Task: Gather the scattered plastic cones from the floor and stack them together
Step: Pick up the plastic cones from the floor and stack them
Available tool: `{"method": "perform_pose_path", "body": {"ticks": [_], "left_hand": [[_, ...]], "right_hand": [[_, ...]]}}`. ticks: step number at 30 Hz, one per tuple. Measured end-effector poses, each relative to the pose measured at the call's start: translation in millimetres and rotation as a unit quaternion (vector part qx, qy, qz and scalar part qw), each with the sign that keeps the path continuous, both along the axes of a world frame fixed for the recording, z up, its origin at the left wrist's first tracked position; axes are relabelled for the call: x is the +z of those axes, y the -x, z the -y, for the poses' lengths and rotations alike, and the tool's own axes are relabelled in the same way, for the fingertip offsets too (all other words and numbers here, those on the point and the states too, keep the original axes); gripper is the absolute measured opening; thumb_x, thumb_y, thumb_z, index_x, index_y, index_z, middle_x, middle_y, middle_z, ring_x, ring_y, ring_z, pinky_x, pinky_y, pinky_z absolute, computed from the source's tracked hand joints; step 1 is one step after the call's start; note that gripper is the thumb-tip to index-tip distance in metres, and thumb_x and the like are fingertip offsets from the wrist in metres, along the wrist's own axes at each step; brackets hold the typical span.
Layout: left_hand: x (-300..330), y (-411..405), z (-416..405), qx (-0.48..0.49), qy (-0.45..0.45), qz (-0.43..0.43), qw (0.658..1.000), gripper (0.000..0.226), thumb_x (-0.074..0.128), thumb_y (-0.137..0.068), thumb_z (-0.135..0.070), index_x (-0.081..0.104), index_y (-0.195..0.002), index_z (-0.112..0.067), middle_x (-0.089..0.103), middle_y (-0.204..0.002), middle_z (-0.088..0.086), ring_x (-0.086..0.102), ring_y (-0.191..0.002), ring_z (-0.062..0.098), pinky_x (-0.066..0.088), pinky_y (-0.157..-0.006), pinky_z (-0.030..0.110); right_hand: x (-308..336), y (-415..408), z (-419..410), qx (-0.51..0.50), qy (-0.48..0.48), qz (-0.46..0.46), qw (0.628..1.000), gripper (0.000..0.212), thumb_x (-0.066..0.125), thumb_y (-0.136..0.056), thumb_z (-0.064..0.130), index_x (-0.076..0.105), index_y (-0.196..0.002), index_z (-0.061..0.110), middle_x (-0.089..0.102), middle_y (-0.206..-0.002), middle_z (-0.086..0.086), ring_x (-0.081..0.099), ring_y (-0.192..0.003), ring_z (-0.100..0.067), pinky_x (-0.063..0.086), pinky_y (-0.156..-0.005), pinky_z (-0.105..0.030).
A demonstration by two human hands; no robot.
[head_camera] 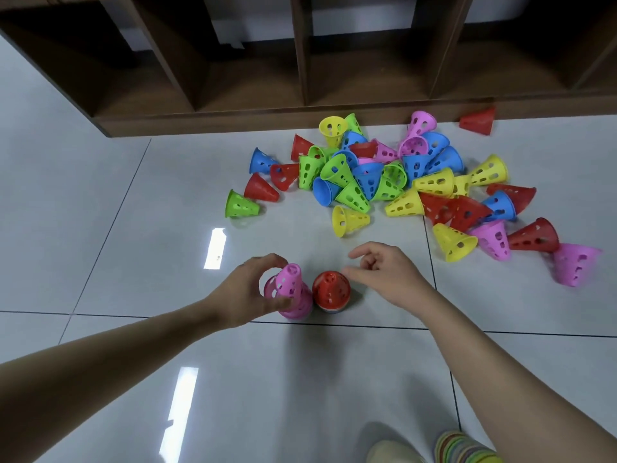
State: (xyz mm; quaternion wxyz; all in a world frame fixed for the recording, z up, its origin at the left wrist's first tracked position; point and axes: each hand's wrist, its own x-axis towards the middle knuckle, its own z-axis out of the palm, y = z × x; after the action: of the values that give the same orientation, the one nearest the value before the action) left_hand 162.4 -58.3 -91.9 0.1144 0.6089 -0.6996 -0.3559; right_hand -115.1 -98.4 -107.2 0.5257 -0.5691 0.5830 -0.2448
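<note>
Grey tiled floor point(167, 202), dark shelving point(233, 61), left grip point(247, 295) holding pink cone stack point(292, 292), right grip point(384, 272) empty, loosely curled

No readable text, label, brand, number or sign anywhere in the head view. Cones, floor tiles and shelf unit carry no legible markings.

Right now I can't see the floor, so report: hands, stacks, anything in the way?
Left hand grips pink stack. Right hand free, beside red stack. Loose cones piled ahead. Path clear.
</note>
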Motion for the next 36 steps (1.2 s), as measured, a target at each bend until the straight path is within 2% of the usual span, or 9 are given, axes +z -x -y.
{"method": "perform_pose_path", "body": {"ticks": [6, 10, 14, 19, 23, 26, 29, 34, 36], "left_hand": [[12, -2, 15, -0.084, -0.028, 0.129, 0.988, 0.066, 0.081, -0.076, -0.052, 0.056, -0.135, -0.035, 0.047, -0.150, -0.005, 0.034, -0.142, 0.014, 0.030, -0.117, 0.033], [52, -11, 50, -0.117, -0.004, 0.246, 0.962, 0.061, 0.072, -0.081, -0.033, 0.053, -0.139, -0.032, 0.047, -0.150, -0.003, 0.035, -0.141, 0.017, 0.030, -0.117, 0.037], [67, -31, 91, -0.062, 0.045, 0.352, 0.933, 0.060, 0.065, -0.086, -0.031, 0.050, -0.143, -0.027, 0.048, -0.147, 0.000, 0.043, -0.134, 0.022, 0.037, -0.109, 0.036], [28, -59, 122, -0.047, 0.047, 0.408, 0.910, 0.066, 0.065, -0.087, -0.033, 0.043, -0.148, -0.021, 0.045, -0.150, 0.004, 0.044, -0.133, 0.025, 0.037, -0.107, 0.036], [-9, -79, 148, -0.069, 0.038, 0.427, 0.901, 0.074, 0.066, -0.086, -0.031, 0.035, -0.152, -0.018, 0.034, -0.158, 0.006, 0.037, -0.140, 0.028, 0.033, -0.111, 0.037], [-32, -88, 166, -0.071, 0.031, 0.421, 0.904, 0.076, 0.067, -0.086, -0.031, 0.032, -0.154, -0.018, 0.031, -0.160, 0.006, 0.034, -0.143, 0.029, 0.032, -0.113, 0.038], [-53, -93, 180, -0.080, 0.034, 0.413, 0.907, 0.076, 0.070, -0.085, -0.035, 0.037, -0.152, -0.020, 0.040, -0.154, 0.004, 0.037, -0.139, 0.028, 0.034, -0.110, 0.038], [-79, -98, 189, -0.098, 0.055, 0.461, 0.880, 0.049, 0.063, -0.088, -0.044, 0.056, -0.134, -0.027, 0.059, -0.124, -0.001, 0.048, -0.116, 0.025, 0.040, -0.095, 0.032], [-80, -96, 188, -0.081, 0.079, 0.427, 0.897, 0.045, 0.060, -0.089, -0.054, 0.061, -0.126, -0.029, 0.064, -0.114, -0.001, 0.050, -0.108, 0.027, 0.040, -0.090, 0.034]], "right_hand": [[-6, 5, 23, -0.013, -0.013, -0.006, 1.000, 0.022, 0.081, -0.079, 0.035, 0.070, -0.096, 0.026, 0.064, -0.084, 0.001, 0.064, -0.079, -0.017, 0.049, -0.075, -0.031], [-5, -7, 38, -0.050, -0.008, 0.031, 0.998, 0.015, 0.079, -0.083, 0.023, 0.069, -0.094, 0.021, 0.064, -0.088, -0.002, 0.060, -0.078, -0.017, 0.048, -0.072, -0.028], [-7, -10, 54, -0.040, 0.047, -0.037, 0.997, 0.020, 0.074, -0.085, 0.017, 0.070, -0.104, 0.015, 0.061, -0.096, 0.000, 0.059, -0.086, -0.016, 0.042, -0.065, -0.019], [-8, 9, 86, 0.093, 0.123, -0.162, 0.975, 0.045, 0.073, -0.086, 0.016, 0.060, -0.129, 0.013, 0.052, -0.124, -0.004, 0.054, -0.112, -0.021, 0.044, -0.093, -0.030], [-20, 20, 111, 0.135, 0.121, -0.243, 0.953, 0.063, 0.072, -0.086, 0.020, 0.048, -0.143, 0.015, 0.049, -0.139, -0.007, 0.044, -0.132, -0.028, 0.037, -0.109, -0.037], [-30, 16, 119, 0.160, 0.119, -0.255, 0.946, 0.067, 0.070, -0.088, 0.020, 0.042, -0.148, 0.017, 0.043, -0.149, -0.005, 0.037, -0.140, -0.026, 0.033, -0.113, -0.036], [-46, 15, 126, 0.198, 0.109, -0.265, 0.937, 0.067, 0.069, -0.088, 0.020, 0.040, -0.149, 0.019, 0.042, -0.152, -0.002, 0.035, -0.142, -0.021, 0.033, -0.113, -0.033], [-65, 14, 143, 0.198, 0.098, -0.263, 0.939, 0.067, 0.075, -0.082, 0.026, 0.047, -0.142, 0.019, 0.055, -0.135, -0.001, 0.047, -0.127, -0.021, 0.043, -0.104, -0.035], [-73, 12, 144, 0.191, 0.090, -0.259, 0.942, 0.067, 0.078, -0.079, 0.026, 0.050, -0.139, 0.019, 0.058, -0.129, -0.001, 0.051, -0.122, -0.021, 0.045, -0.102, -0.037]]}}
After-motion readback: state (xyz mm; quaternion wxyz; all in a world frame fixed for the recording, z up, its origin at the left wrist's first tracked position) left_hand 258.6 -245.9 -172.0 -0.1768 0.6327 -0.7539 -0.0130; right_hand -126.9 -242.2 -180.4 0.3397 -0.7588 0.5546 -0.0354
